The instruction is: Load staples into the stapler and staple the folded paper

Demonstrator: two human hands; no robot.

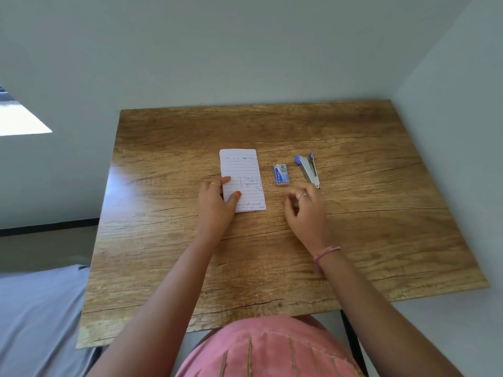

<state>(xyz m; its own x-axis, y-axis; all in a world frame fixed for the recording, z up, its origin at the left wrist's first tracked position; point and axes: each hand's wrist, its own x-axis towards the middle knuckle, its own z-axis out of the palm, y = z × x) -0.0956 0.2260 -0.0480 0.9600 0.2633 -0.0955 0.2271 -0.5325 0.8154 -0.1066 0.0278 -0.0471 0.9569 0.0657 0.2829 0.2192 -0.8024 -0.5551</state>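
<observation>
Pink fabric of the person's clothing fills the near foreground, just past the table's near edge. Its top is wood-grain laminate with dark crack-like lines, set against pale walls in a corner.

Toward the middle, the left hand rests on the folded paper, thumb and fingers lying over its near left edge. The paper is lined, with handwriting too small to read.

Right of it, the right hand hovers with fingers loosely curled, holding nothing, a pink band on its wrist.

Just beyond lies a small blue staple box; its label cannot be read. Farther right lies the stapler, silver with blue ends, hinged open.
</observation>
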